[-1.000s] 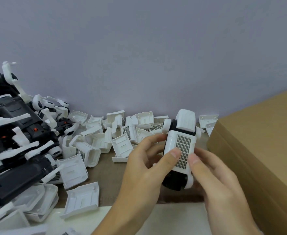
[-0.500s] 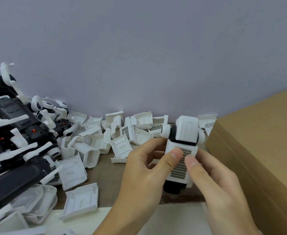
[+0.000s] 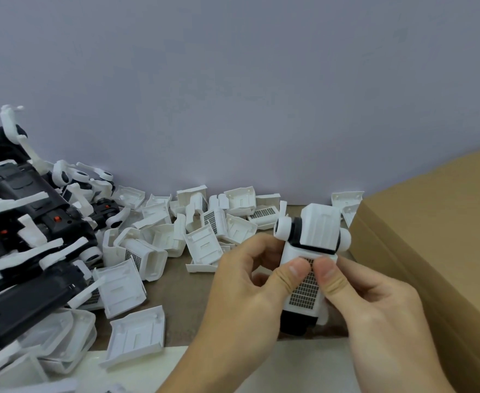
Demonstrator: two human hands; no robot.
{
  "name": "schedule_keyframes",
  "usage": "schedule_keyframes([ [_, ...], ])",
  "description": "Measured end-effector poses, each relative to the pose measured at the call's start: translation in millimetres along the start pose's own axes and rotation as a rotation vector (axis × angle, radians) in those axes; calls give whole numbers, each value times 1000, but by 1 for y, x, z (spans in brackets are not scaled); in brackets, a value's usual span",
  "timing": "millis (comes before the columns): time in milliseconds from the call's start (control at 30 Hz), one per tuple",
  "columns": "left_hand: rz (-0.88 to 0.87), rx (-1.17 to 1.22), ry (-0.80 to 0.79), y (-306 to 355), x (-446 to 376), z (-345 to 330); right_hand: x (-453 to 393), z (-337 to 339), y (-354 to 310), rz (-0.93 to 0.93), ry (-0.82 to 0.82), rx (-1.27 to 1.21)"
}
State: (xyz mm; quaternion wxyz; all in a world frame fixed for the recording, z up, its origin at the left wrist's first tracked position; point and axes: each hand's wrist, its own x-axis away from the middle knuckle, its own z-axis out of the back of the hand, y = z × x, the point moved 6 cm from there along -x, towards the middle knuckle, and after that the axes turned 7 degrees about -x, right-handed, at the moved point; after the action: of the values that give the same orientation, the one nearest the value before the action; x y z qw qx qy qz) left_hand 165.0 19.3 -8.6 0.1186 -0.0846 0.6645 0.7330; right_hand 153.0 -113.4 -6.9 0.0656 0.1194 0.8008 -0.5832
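ENTRY: white-and-black plastic unit (image 3: 319, 231), two-handed hold

Description: boxy body with a white ribbed block on top, a round white knob at each upper side, a dark mesh grille set in the white front panel, and a black base.

Location: held upright above the brown tabletop (image 3: 182, 307), just left of the brown cardboard box (image 3: 431, 251).

Grip: left hand (image 3: 244, 302) and right hand (image 3: 375, 302) both clasp the unit. The fingers curl round its sides and the two thumbs press side by side on the upper grille.

Surroundings: a heap of loose white plastic covers (image 3: 205, 245), some with grilles, lies along the foot of the grey-lilac wall (image 3: 233, 95). A stack of black-and-white assembled devices (image 3: 20, 199) sits at far left. A pale sheet (image 3: 312, 364) lies at the near edge.
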Motion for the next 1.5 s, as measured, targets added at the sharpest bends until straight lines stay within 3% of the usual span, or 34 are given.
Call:
schedule_keyframes([
  [267, 14, 89, 61, -5, -3, 4, -1, -9, 18, -164, -99, -122],
  [333, 32, 97, 79, -9, -5, 5, 0, -11, 21, -188, -128, -53],
  [600, 40, -6, 0, -16, -5, -1, -2, -1, 18, -121, -23, 15],
  [1100, 163, 181, 65, -25, -7, 4, -2, -3, 27, -89, -99, 102],
  [1500, 112, -11, 97, -15, -5, 6, -4, 2, 25, -31, -86, 154],
])
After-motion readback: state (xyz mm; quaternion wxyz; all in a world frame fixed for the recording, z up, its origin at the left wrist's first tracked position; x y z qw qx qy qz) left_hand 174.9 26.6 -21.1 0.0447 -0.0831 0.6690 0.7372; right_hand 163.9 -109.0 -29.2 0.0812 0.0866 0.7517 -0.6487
